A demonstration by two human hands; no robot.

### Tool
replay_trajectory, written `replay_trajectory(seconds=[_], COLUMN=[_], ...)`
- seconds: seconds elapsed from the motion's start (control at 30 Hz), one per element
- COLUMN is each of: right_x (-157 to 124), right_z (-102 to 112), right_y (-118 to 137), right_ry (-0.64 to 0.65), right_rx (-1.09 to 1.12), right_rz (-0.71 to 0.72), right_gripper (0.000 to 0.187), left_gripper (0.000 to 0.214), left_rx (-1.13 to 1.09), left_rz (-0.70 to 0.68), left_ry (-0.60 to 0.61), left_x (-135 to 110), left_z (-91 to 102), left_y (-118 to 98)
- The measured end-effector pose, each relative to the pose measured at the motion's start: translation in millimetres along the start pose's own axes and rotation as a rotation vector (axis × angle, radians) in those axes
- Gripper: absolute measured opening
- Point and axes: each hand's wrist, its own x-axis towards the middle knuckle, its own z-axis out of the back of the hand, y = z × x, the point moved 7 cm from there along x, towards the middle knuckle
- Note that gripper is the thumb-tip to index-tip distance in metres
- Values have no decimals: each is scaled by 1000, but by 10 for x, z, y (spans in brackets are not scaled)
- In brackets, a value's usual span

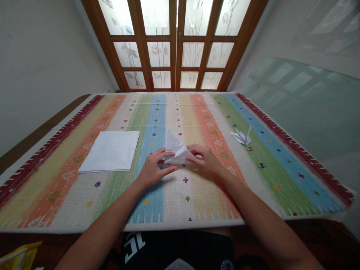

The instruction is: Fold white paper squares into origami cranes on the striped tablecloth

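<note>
A white sheet of paper [178, 148], folded into a pointed, layered shape, sits at the middle of the table between both hands. My right hand [206, 158] pinches its right corner between thumb and fingers. At the paper's left side, my left hand [154, 167] has its index finger laid on the folds. The left thumb stretches out below the paper, apart from the index finger. Some left fingertips are hidden. Left of my hands lies a stack of white square paper [111, 152]. A folded white paper crane [241, 137] stands off to the right.
A striped, patterned tablecloth [174, 202] covers the table. Wooden doors with frosted panes [176, 45] rise beyond its far edge. A glass panel [303, 101] leans by the right wall. Something yellow [21, 257] shows below the table at the left.
</note>
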Motion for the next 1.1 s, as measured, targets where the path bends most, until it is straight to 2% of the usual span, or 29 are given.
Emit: replay_trajectory(seconds=[0.1,0.23,0.4,0.53,0.63,0.8,0.9,1.1], right_x=[-5,-11,-17,-15,-12,-36,-44,-69], right_z=[-33,-118,-183,-230,-229,-304,-353,-454], right_y=[-76,-135,-157,-127,-66,-4,18,21], right_ry=[-68,-53,5,98,116,157,182,184], right_rx=[113,276,421,510,535,686,691,739], right_rz=[-128,-233,-309,-323,-281,-297,-299,-350], right_gripper=[27,45,50,41,39,49,52,50], left_gripper=[27,20,16,15,19,42,43,46], left_rx=[30,15,-41,-42,-43,-150,-191,-32], left_rz=[-1,47,59,52,53,89,72,-53], left_ry=[-28,-59,-32,2,10,86,91,30], left_x=[8,19,17,19,23,11,-9,-38], left_z=[-5,5,-19,-35,-30,-112,-171,-226], left_y=[-12,14,29,10,-2,25,25,-48])
